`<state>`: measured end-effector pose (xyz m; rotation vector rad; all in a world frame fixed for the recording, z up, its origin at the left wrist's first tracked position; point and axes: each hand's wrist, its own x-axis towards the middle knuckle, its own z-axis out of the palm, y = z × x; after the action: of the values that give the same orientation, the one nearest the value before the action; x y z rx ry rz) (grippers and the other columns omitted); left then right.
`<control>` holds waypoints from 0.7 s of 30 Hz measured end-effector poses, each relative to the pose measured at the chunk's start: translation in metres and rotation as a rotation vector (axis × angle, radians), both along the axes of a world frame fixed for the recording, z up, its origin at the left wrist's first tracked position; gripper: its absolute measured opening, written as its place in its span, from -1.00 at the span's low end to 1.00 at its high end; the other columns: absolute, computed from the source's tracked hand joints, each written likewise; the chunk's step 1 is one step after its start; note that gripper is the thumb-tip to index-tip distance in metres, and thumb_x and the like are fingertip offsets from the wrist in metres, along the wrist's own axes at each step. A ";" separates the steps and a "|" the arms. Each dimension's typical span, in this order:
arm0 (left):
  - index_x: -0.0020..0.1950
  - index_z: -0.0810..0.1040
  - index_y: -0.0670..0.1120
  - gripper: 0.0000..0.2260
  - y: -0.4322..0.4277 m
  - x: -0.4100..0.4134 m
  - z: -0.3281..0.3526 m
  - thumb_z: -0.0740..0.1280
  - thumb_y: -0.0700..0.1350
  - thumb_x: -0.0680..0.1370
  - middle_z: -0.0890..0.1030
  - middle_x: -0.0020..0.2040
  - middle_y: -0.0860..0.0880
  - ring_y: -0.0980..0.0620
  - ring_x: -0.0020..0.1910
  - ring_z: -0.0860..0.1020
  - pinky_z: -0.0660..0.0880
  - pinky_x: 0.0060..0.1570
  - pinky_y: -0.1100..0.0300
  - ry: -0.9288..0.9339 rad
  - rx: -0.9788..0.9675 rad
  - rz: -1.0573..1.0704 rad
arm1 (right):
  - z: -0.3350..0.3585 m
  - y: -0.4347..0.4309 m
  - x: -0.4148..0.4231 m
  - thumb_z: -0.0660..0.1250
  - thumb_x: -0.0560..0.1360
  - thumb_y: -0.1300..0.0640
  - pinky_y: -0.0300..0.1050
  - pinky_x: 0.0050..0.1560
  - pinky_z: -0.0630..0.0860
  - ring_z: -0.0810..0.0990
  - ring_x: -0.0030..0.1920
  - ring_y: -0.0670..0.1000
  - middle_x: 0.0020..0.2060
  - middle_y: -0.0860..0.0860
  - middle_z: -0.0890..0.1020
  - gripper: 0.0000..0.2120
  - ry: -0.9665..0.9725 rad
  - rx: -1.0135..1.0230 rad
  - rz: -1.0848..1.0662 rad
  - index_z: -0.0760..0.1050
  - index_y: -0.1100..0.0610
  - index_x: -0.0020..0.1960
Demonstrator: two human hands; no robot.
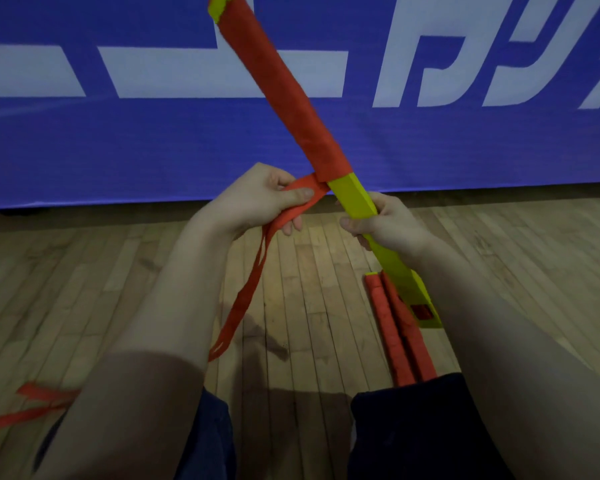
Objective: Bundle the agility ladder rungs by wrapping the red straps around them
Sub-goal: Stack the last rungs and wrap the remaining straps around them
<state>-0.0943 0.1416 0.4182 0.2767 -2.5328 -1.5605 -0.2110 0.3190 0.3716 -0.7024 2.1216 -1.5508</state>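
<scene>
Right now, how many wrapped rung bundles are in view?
3. Held bundle in the right hand, strap in the left hand; two floor bundles side by side, partly behind the leg.

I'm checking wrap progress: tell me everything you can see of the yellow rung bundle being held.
Flat yellow bars, plastic by the look, stacked into the rung bundle, tilted from lower right to upper left. A red strap covers most of its upper length; a yellow tip shows above. The right hand grips the bare yellow stretch below the wrap; the left hand pinches the strap leaving the wrap. A slot near the lower end shows red.
</scene>
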 end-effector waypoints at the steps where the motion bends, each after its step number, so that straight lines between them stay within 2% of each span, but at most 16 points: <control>1: -0.24 0.54 -0.20 -0.77 0.006 -0.003 -0.002 0.32 -0.12 0.58 0.61 -0.46 -0.05 0.13 -0.56 0.50 0.39 -0.51 0.35 0.026 -0.017 0.017 | -0.002 -0.004 0.000 0.41 0.47 0.27 -0.11 -0.37 0.31 0.37 -0.46 0.01 -0.41 0.04 0.46 -0.82 0.046 0.045 -0.037 0.49 0.22 0.04; 3: -0.29 0.52 -0.21 -0.74 0.016 -0.008 -0.005 0.30 -0.16 0.58 0.59 -0.50 -0.03 0.14 -0.59 0.48 0.35 -0.53 0.38 0.061 -0.040 0.048 | -0.005 -0.011 0.001 0.41 0.48 0.18 -0.07 -0.27 0.37 0.44 -0.37 0.03 -0.34 0.02 0.49 -0.86 0.169 0.140 -0.106 0.49 0.16 -0.01; 6: -0.37 0.50 -0.18 -0.67 0.025 -0.014 -0.008 0.26 -0.19 0.60 0.57 -0.52 0.00 0.15 -0.60 0.46 0.33 -0.53 0.40 0.082 -0.049 0.068 | -0.006 -0.015 0.006 0.33 0.51 0.10 0.03 -0.04 0.50 0.57 -0.09 0.16 -0.13 0.09 0.58 -0.87 0.340 0.306 -0.179 0.47 0.12 0.02; 8: -0.40 0.49 -0.16 -0.65 0.029 -0.016 -0.009 0.24 -0.19 0.60 0.54 -0.54 0.02 0.16 -0.61 0.44 0.31 -0.52 0.41 0.108 -0.046 0.085 | -0.005 -0.017 0.012 0.26 0.54 0.11 0.05 -0.02 0.50 0.56 0.02 0.23 -0.06 0.13 0.57 -0.90 0.443 0.409 -0.202 0.41 0.10 0.04; 10: -0.41 0.47 -0.14 -0.64 0.033 -0.017 -0.009 0.24 -0.17 0.61 0.49 -0.59 0.05 0.18 -0.63 0.40 0.28 -0.54 0.41 0.131 -0.041 0.112 | -0.003 -0.020 0.017 0.23 0.56 0.14 -0.02 -0.08 0.40 0.54 0.08 0.25 0.02 0.17 0.56 -0.84 0.583 0.524 -0.233 0.36 0.13 0.12; 12: -0.43 0.45 -0.12 -0.61 0.036 -0.018 -0.010 0.29 -0.06 0.59 0.46 -0.60 0.04 0.16 -0.64 0.37 0.27 -0.55 0.39 0.143 -0.005 0.167 | -0.002 -0.024 0.021 0.23 0.54 0.17 -0.01 -0.09 0.35 0.52 0.12 0.27 0.06 0.20 0.53 -0.76 0.688 0.591 -0.269 0.31 0.17 0.18; 15: -0.48 0.45 -0.11 -0.54 0.035 -0.023 -0.018 0.37 0.15 0.50 0.44 -0.60 0.00 0.12 -0.64 0.34 0.27 -0.55 0.30 0.160 0.077 0.403 | -0.004 -0.031 0.032 0.27 0.50 0.05 0.09 0.09 0.38 0.47 0.19 0.25 0.13 0.19 0.48 -0.63 0.806 0.625 -0.282 0.29 0.20 0.21; 18: -0.50 0.41 -0.10 -0.56 0.027 -0.027 -0.026 0.41 0.07 0.49 0.37 -0.69 0.06 0.16 -0.67 0.30 0.23 -0.53 0.24 0.197 0.187 0.558 | -0.006 -0.035 0.039 0.29 0.46 -0.06 0.12 0.24 0.29 0.38 0.27 0.21 0.20 0.16 0.43 -0.48 0.780 0.579 -0.192 0.29 0.22 0.29; 20: -0.49 0.41 -0.11 -0.60 0.023 -0.027 -0.026 0.41 -0.02 0.50 0.35 -0.69 0.08 0.19 -0.69 0.27 0.20 -0.58 0.31 0.207 0.247 0.560 | -0.005 -0.035 0.035 0.28 0.44 -0.11 0.12 0.26 0.32 0.38 0.25 0.16 0.17 0.13 0.43 -0.45 0.626 0.496 -0.111 0.33 0.17 0.31; 21: -0.48 0.41 -0.11 -0.61 0.022 -0.027 -0.026 0.40 -0.04 0.51 0.35 -0.69 0.08 0.19 -0.69 0.26 0.18 -0.60 0.34 0.210 0.261 0.550 | -0.003 -0.035 0.031 0.27 0.41 -0.12 0.09 0.20 0.37 0.42 0.17 0.13 0.10 0.10 0.46 -0.49 0.519 0.419 -0.088 0.39 0.14 0.26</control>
<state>-0.1212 0.1631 0.3925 0.7264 -1.8739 -1.5785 -0.1796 0.2839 0.3685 -0.9372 2.7687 -0.9687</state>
